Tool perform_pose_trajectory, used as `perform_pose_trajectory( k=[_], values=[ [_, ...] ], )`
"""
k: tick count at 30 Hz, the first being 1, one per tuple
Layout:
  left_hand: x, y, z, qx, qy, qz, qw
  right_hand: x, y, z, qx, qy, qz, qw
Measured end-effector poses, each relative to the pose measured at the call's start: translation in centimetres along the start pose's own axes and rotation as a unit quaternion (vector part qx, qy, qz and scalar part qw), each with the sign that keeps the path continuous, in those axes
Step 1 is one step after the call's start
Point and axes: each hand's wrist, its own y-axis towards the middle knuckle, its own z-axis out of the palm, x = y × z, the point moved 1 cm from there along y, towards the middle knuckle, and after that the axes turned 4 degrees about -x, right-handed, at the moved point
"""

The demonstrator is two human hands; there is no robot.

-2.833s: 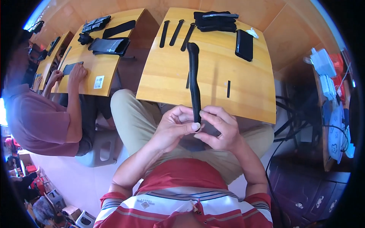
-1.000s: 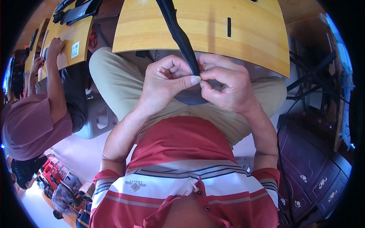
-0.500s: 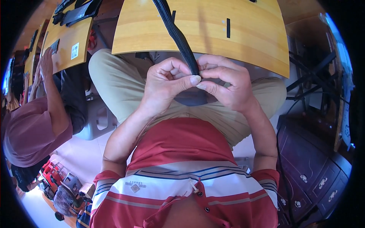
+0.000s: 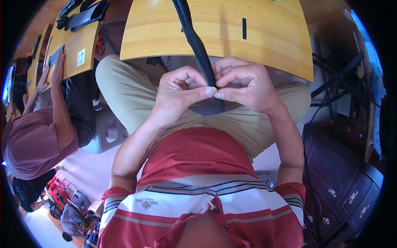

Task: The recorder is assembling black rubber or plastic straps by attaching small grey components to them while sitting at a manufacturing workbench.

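A long black ribbed elastic band runs from the upper edge of the head view down over the table's near edge to my fingers. Its lower end is pinched between the thumb and fingers of my left hand. From the other side my right hand closes on the same end, thumb tip against the left thumb tip and the other fingers curled behind. Both hands are above my lap, just short of the table. My fingertips hide the very end of the band.
In front is a yellow wooden table with a short black strip on it. At the left, a co-worker's hands rest by a dark flat piece on another table. Dark drawers and crossed black table legs are at the right.
My thumbs have come together at the band's end, and my hands have sunk slightly. The band has shifted a little to the right. The co-worker's hands have moved onto the dark piece.
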Motion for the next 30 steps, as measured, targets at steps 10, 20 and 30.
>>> perform_pose_trajectory(
  k=[10, 20, 30],
  values=[
    [-0.1, -0.1, 0.0, 0.011, 0.018, -0.011, 1.000, 0.3, -0.2, 0.0, 0.005, 0.002, -0.001, 1.000],
    [0.0, -0.2, 0.2, 0.002, 0.050, 0.006, 0.999, 1.0, -0.7, 1.5, -0.068, -0.138, -0.090, 0.984],
    [0.2, 0.4, 1.4, -0.065, 0.005, 0.090, 0.994, 0.5, -1.2, 3.9, -0.216, -0.457, -0.250, 0.826]
  ],
)
